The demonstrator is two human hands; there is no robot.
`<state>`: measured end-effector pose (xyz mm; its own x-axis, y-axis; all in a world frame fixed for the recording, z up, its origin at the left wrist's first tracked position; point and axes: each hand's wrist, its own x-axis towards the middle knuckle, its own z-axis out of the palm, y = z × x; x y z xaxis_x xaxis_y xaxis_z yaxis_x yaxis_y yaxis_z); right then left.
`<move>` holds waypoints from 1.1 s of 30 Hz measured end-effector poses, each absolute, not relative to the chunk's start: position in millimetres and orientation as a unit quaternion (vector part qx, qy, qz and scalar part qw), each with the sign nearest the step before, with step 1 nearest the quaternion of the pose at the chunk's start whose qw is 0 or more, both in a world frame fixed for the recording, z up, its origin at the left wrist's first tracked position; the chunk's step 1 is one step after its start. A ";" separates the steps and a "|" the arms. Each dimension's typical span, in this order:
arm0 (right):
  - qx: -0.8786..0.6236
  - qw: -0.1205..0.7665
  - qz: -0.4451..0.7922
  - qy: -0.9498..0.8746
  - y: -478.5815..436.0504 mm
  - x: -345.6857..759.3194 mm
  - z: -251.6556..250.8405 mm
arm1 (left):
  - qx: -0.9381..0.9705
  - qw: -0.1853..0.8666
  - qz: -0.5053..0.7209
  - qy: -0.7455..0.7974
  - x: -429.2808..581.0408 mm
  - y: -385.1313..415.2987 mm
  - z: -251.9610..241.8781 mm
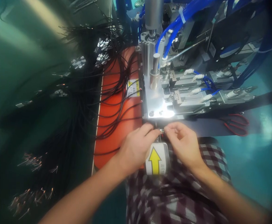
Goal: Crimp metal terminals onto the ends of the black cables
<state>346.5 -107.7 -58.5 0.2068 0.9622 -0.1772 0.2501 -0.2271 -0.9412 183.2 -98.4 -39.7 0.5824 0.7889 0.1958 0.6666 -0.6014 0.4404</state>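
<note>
At the front edge of the machine, my left hand (137, 144) is closed in a pinch with thumb and forefinger on a small metal connector (161, 131). A bit of red shows just under the connector. On the other side of it, my right hand (184, 143) has its thumb and forefinger pressed together close to the connector, its other fingers curled. What lies between the right fingertips is too small to make out. Black cables (119, 113) run across the orange surface (111, 124) to the left of my hands.
Above my hands stands a metal machine block (155, 102) with cylinders and blue air hoses (189, 14). A yellow-arrow plate (156, 158) sits below them. Red-handled pliers (237, 124) lie right. Cable bundles with metal ends (103, 51) and bare wire ends (31, 199) lie left.
</note>
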 end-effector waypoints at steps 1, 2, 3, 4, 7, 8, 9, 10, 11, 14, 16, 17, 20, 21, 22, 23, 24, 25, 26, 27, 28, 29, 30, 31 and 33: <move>-0.662 0.403 0.441 -0.453 -106.5 347.5 -57.2 | 0.877 0.160 0.174 0.419 183.5 -98.3 -38.7; -0.663 0.389 0.465 -0.440 -105.6 349.1 -56.2 | 0.877 0.160 0.160 0.425 184.0 -98.2 -37.8; -0.657 0.378 0.497 -0.422 -105.4 351.0 -55.7 | 0.875 0.162 0.150 0.430 184.5 -98.2 -37.1; -0.646 0.373 0.530 -0.402 -105.9 353.2 -55.6 | 0.873 0.166 0.146 0.434 184.9 -98.2 -36.7; -0.608 0.383 0.596 -0.357 -112.7 357.6 -57.5 | 0.869 0.179 0.151 0.435 185.5 -98.2 -37.1; -0.601 0.386 0.605 -0.351 -116.2 357.5 -58.4 | 0.869 0.181 0.155 0.433 185.4 -98.2 -37.6; -0.598 0.384 0.611 -0.348 -119.8 356.6 -59.1 | 0.869 0.182 0.159 0.431 185.1 -98.1 -38.2; -0.599 0.382 0.614 -0.345 -123.1 355.1 -59.6 | 0.869 0.181 0.163 0.431 184.7 -98.1 -38.7; -0.603 0.382 0.609 -0.346 -126.0 353.2 -59.9 | 0.868 0.181 0.167 0.431 184.3 -98.1 -39.2; -0.634 0.399 0.530 -0.397 -130.1 349.2 -59.4 | 0.864 0.186 0.179 0.432 182.9 -98.3 -40.1; -0.646 0.396 0.433 -0.488 -129.2 349.9 -57.8 | 0.862 0.191 0.186 0.430 182.5 -98.4 -40.4; -0.643 0.388 0.382 -0.538 -127.9 351.4 -56.6 | 0.862 0.191 0.189 0.429 182.5 -98.3 -40.4; -0.612 0.357 0.273 -0.651 -122.7 357.3 -52.6 | 0.863 0.188 0.193 0.426 183.0 -98.0 -40.1; -0.600 0.352 0.256 -0.671 -121.0 359.1 -51.4 | 0.864 0.188 0.193 0.426 183.3 -97.9 -39.9; -0.591 0.348 0.245 -0.685 -119.6 360.6 -50.3 | 0.863 0.188 0.194 0.426 183.6 -97.8 -39.7; -0.586 0.345 0.239 -0.693 -118.5 361.8 -49.5 | 0.863 0.189 0.194 0.427 183.8 -97.8 -39.4; -0.585 0.343 0.240 -0.695 -117.7 362.5 -49.0 | 0.862 0.189 0.196 0.427 183.9 -97.9 -39.1; -0.588 0.341 0.253 -0.688 -117.1 362.8 -48.7 | 0.862 0.190 0.197 0.427 183.9 -98.0 -38.9; -0.595 0.340 0.280 -0.672 -116.5 362.8 -48.7 | 0.861 0.191 0.197 0.427 183.9 -98.2 -38.7; -0.605 0.341 0.321 -0.645 -115.8 362.5 -48.9 | 0.862 0.192 0.196 0.427 183.7 -98.4 -38.5; -0.614 0.342 0.368 -0.608 -114.9 362.1 -49.2 | 0.862 0.193 0.193 0.428 183.6 -98.5 -38.4; -0.623 0.344 0.414 -0.567 -113.8 361.7 -49.6 | 0.862 0.194 0.190 0.429 183.5 -98.7 -38.2; -0.629 0.346 0.455 -0.527 -112.5 361.5 -50.0 | 0.861 0.194 0.185 0.431 183.5 -98.8 -38.0; -0.631 0.349 0.488 -0.491 -111.1 361.6 -50.6 | 0.861 0.195 0.181 0.433 183.6 -98.8 -37.8; -0.627 0.344 0.537 -0.446 -108.6 362.9 -52.2 | 0.861 0.192 0.174 0.438 184.0 -98.7 -37.3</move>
<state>362.9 -108.6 -52.2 0.0239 0.9298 -0.3672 0.1905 -0.3648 -0.9114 184.0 -98.7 -37.3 0.5565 0.8205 0.1307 0.6867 -0.5428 0.4835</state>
